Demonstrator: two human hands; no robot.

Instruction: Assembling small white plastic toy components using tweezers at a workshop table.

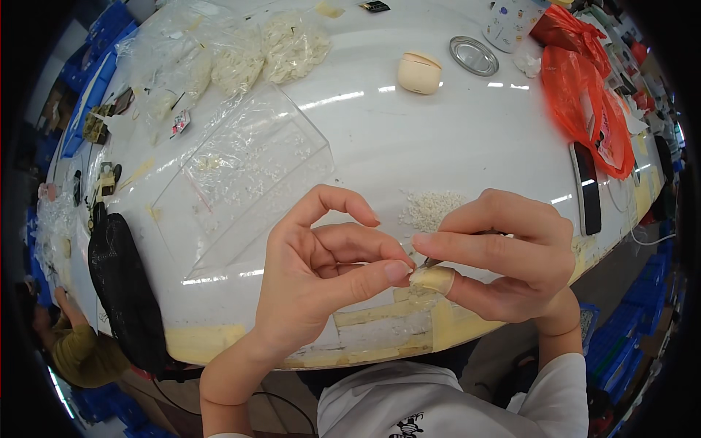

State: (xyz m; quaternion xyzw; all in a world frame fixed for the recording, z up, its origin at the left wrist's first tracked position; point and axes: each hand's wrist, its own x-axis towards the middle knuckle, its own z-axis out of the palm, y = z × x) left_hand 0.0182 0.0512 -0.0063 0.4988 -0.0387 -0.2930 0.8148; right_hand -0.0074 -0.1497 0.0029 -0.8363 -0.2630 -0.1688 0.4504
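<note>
My left hand (314, 263) pinches with its thumb and a fingertip, and whatever sits between them is too small to make out. Close against it, my right hand (511, 255) grips a thin dark metal tool (432, 262), mostly covered by the fingers. Yellowish tape (434, 279) wraps the right thumb. The fingertips of both hands nearly meet above the table's near edge. Just beyond them lies a small heap of tiny white pieces (431, 210). To the left, a shallow clear plastic tray (315, 162) has similar white bits scattered in it.
Clear bags of pale pieces (296, 47) lie at the back left. A cream rounded case (419, 73) and a round metal lid (474, 56) stand farther back. On the right are a phone (585, 188) and red plastic bags (577, 95); a black bag (124, 285) lies left.
</note>
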